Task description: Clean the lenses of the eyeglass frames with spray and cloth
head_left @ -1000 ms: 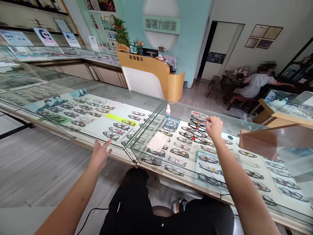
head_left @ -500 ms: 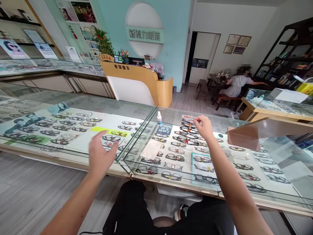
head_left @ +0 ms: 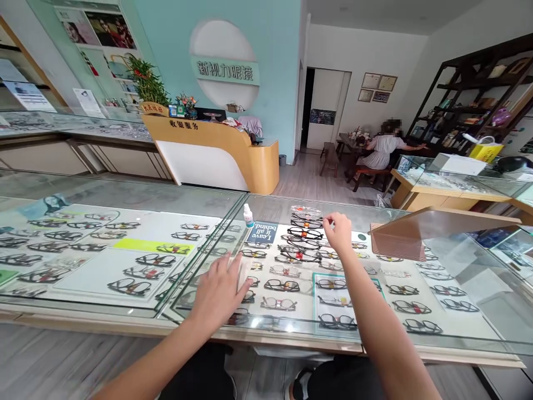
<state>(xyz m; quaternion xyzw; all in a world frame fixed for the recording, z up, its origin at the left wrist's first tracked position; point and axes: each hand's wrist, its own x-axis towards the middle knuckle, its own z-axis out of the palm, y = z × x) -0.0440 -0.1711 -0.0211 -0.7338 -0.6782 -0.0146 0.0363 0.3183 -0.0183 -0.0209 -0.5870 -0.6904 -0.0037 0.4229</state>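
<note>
In the head view, the left hand is being held palm down, its fingers loosely spread, and a pale cloth is being partly covered by it. The right hand is being held beside the column of eyeglasses, thumb and forefinger close together; whether a frame is being pinched cannot be told. The eyeglasses and a white bottle are being supported by the glass worktop.

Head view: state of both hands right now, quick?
Left hand: open, palm down at the pale cloth; contact can't be told.
Right hand: fingers curled beside the row of glasses; whether it grips one can't be told.
</note>
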